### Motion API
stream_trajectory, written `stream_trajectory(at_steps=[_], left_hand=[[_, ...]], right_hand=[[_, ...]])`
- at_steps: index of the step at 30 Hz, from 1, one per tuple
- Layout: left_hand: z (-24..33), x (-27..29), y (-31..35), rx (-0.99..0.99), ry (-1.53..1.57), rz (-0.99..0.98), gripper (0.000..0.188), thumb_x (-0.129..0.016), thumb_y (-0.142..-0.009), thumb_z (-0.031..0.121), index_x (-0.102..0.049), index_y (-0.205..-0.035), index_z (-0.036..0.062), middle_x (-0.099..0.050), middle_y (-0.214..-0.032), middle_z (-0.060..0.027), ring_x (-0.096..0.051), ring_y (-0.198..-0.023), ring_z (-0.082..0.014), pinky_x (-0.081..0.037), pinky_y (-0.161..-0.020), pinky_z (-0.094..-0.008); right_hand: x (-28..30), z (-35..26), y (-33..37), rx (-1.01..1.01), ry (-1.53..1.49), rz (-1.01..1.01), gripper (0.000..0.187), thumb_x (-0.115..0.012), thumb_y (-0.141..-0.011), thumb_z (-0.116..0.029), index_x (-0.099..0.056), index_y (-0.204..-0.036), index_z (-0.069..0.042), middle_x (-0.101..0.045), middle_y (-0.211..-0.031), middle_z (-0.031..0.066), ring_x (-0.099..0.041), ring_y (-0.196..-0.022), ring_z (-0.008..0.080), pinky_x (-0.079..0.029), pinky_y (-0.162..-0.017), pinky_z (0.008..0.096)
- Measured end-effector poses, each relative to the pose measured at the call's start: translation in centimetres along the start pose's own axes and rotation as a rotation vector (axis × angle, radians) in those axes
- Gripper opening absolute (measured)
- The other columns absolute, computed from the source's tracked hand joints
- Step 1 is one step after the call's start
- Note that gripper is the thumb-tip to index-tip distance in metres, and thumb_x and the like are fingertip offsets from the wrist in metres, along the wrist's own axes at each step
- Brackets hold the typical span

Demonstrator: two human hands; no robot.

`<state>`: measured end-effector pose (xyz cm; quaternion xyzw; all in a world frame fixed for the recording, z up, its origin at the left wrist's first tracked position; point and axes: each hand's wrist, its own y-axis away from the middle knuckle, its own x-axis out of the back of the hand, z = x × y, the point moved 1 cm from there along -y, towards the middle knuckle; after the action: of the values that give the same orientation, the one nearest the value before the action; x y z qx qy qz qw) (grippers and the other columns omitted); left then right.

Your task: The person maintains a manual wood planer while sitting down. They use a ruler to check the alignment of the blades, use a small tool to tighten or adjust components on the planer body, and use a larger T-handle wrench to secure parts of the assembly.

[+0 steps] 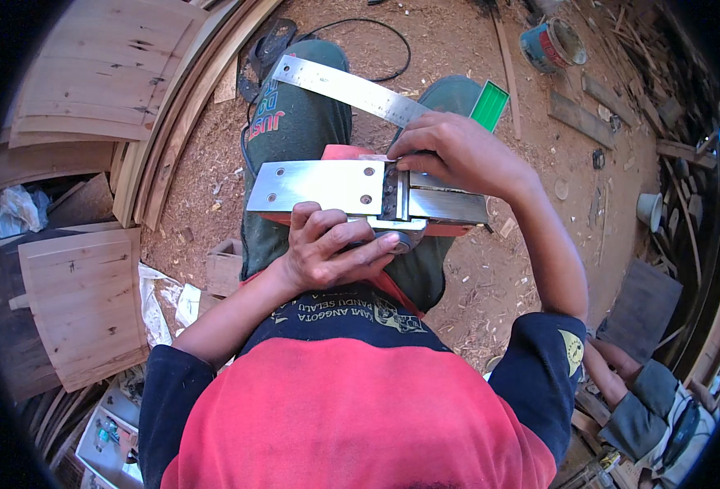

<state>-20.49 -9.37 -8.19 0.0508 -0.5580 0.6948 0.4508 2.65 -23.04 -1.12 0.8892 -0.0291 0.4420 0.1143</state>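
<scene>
An electric planer [315, 186] with a red body lies upside down across my lap, its shiny metal sole facing up. My left hand [325, 251] is closed on its near side, fingers curled against the edge beside the cutter slot. Over the far end of that slot, my right hand [462, 156] has its fingers bent and pressed together at the cutter drum [390, 191]. Whatever those fingertips pinch is too small to make out. A steel ruler [352, 88] rests across my knees. Next to my right hand, a green plastic case [488, 106] sits on my right knee.
Long boards [184, 122] and wooden panels [83, 297] are stacked at the left. A black cable [405, 49] loops over the shaving-strewn floor. Farther right are a paint bucket [553, 46] and offcuts [580, 118]. Another person [657, 407] sits at the lower right.
</scene>
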Motion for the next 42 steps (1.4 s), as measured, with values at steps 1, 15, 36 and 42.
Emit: stream_trajectory(at_steps=[1,15,36,42], left_hand=[[0.0,0.1,0.0,-0.001,0.001,0.000,0.050,-0.093,-0.067,0.029,-0.080,-0.115,0.0351,-0.059,-0.100,0.0125,-0.054,-0.095,-0.0121,-0.039,-0.090,-0.0370],[0.3,0.6,-0.4,0.040,-0.026,-0.127,0.050,-0.080,-0.075,0.032,-0.077,-0.124,0.0422,-0.066,-0.122,0.0119,-0.053,-0.098,-0.0142,-0.037,-0.092,-0.0379],[0.3,0.3,-0.4,0.030,-0.029,-0.055,0.053,-0.083,-0.069,0.031,-0.078,-0.121,0.0421,-0.061,-0.111,0.0118,-0.053,-0.099,-0.0144,-0.038,-0.092,-0.0378],[0.3,0.4,-0.5,0.017,-0.034,-0.067,0.053,-0.084,-0.068,0.032,-0.078,-0.120,0.0410,-0.060,-0.111,0.0118,-0.053,-0.100,-0.0146,-0.039,-0.093,-0.0384]], right_hand=[[0.2,-0.3,0.0,-0.001,0.000,0.001,0.022,-0.070,-0.096,-0.024,-0.080,-0.109,-0.010,-0.075,-0.105,0.0150,-0.070,-0.104,0.0377,-0.055,-0.092,0.0503],[0.7,-2.1,-1.6,-0.101,0.135,-0.223,0.018,-0.072,-0.093,-0.018,-0.080,-0.105,-0.008,-0.072,-0.103,0.0117,-0.068,-0.107,0.0336,-0.053,-0.092,0.0468],[1.7,-4.5,-0.5,0.034,-0.040,-0.277,0.020,-0.076,-0.089,-0.022,-0.080,-0.101,-0.007,-0.072,-0.102,0.0116,-0.068,-0.107,0.0333,-0.053,-0.091,0.0453],[1.1,-4.8,-0.7,-0.025,-0.001,-0.326,0.017,-0.075,-0.089,-0.021,-0.081,-0.096,-0.006,-0.073,-0.103,0.0127,-0.068,-0.106,0.0332,-0.053,-0.092,0.0451]])
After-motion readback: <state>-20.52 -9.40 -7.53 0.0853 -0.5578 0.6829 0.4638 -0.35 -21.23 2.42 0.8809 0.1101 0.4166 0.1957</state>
